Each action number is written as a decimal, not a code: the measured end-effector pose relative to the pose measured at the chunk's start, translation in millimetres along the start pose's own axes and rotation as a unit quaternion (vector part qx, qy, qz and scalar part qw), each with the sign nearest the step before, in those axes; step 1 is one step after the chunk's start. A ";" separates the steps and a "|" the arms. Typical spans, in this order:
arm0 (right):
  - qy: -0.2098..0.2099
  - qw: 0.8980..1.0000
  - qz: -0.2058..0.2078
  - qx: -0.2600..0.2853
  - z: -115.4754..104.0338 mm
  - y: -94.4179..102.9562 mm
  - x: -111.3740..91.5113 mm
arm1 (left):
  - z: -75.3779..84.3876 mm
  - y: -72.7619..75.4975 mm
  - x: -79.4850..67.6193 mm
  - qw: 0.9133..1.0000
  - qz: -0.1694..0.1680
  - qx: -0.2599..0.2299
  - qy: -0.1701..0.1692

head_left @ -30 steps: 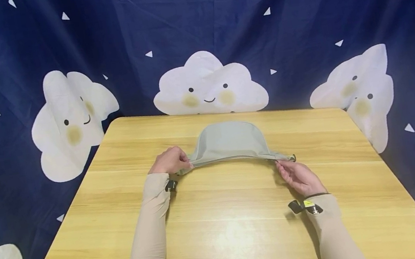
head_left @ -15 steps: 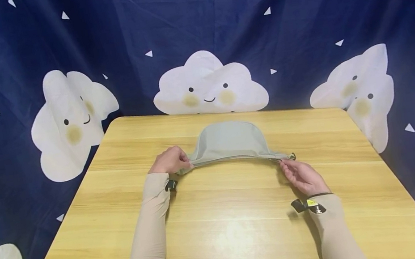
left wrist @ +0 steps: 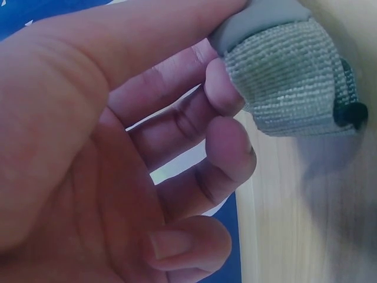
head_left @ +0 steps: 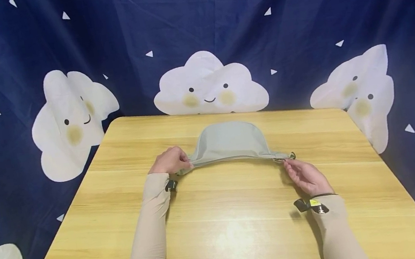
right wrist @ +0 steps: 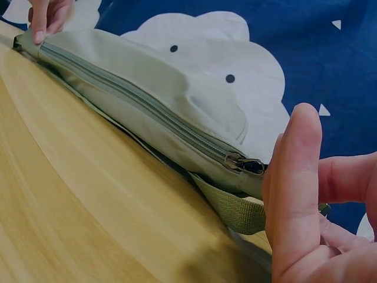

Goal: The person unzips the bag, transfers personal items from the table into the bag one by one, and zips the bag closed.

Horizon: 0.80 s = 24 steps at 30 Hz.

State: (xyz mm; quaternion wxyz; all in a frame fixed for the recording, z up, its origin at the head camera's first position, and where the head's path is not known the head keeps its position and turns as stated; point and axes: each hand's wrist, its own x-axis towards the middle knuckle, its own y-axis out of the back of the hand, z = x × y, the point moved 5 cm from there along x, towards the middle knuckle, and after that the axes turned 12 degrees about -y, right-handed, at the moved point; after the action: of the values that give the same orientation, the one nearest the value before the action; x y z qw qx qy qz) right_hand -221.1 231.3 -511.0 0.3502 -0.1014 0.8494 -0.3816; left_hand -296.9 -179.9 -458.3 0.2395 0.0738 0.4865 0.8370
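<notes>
A grey-green waist bag [head_left: 229, 139] lies toward the back of the table, its long zipper [right wrist: 135, 97] facing the person. My left hand [head_left: 170, 160] pinches the bag's left end, where a ribbed webbing strap [left wrist: 283, 76] hangs beside the fingers; the other fingers are loosely bent. At the right end, my right hand [head_left: 307, 175] pinches the dark zipper pull [right wrist: 253, 167] between thumb and finger. The metal slider [right wrist: 234, 159] sits near the right end of the zipper, and the teeth behind it look closed. Under that end, a green strap [right wrist: 235, 211] loops down.
The wooden table [head_left: 221, 218] has rounded corners and extends in front of the bag. Behind it hangs a dark blue curtain [head_left: 173, 17] with white clouds and triangles. A dark camera mount [head_left: 311, 207] sits on the right wrist.
My right hand has slid a little to the right along the bag's front edge, with the zipper pull in its fingers. The left hand and the bag have stayed in place.
</notes>
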 end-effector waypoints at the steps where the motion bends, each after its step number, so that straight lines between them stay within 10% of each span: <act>1: 0.000 1.000 -0.001 0.001 -0.3 -0.1 -0.3 | -0.2 0.1 0.0 1.000 0.000 -0.001 0.000; 24: -0.004 1.000 0.020 0.019 -2.0 3.4 0.0 | -4.1 -1.7 2.6 1.000 -0.001 -0.006 -0.002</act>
State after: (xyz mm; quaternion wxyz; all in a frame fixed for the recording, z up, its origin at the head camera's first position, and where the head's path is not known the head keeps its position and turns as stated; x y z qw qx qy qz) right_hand -222.2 234.8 -512.5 0.3629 -0.0789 0.8423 -0.3906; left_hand -300.1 -181.2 -462.1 0.2421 0.0733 0.4808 0.8395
